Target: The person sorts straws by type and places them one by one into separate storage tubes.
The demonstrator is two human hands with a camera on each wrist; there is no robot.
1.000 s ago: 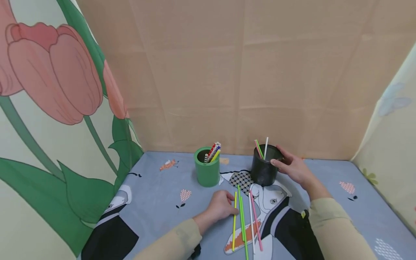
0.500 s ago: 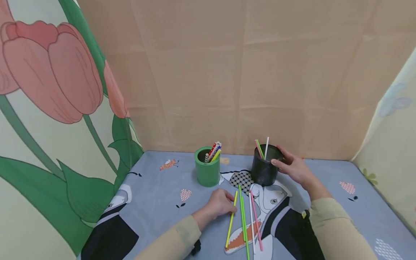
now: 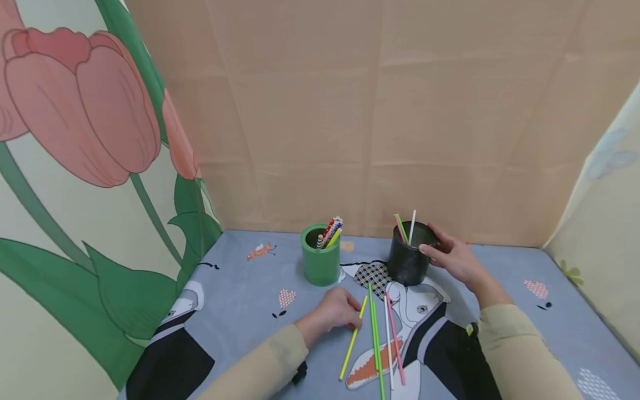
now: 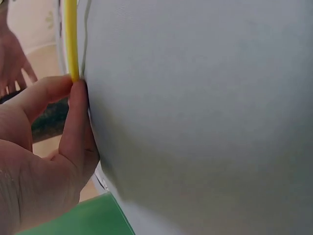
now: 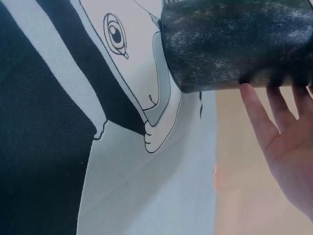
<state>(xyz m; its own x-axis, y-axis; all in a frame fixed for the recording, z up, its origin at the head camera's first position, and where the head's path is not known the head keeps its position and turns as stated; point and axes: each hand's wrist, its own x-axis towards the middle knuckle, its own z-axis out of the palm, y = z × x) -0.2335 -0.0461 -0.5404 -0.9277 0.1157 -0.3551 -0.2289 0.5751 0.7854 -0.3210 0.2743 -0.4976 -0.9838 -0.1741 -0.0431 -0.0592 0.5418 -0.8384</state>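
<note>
Left hand [image 3: 334,311] fingers [image 4: 78,117] pinch top end of yellow straw [image 3: 353,338] – straw trails toward 7 o'clock on table [image 3: 240,311]. Right hand [image 3: 452,258] fingers spread, touching black cup [image 3: 407,261].

Yellow straw at the left hand, black cup at the right hand.

The yellow straw [image 3: 353,339] is thin and straight, lying flat and slanted on the printed bench cloth, its far end pinched by the fingers of the left hand [image 3: 336,310]. The black cup [image 3: 409,260] stands upright just beyond, a round dark holder with a green, a pink and a white straw leaning inside; the right hand [image 3: 452,258] rests with straight fingers against its side.
</note>
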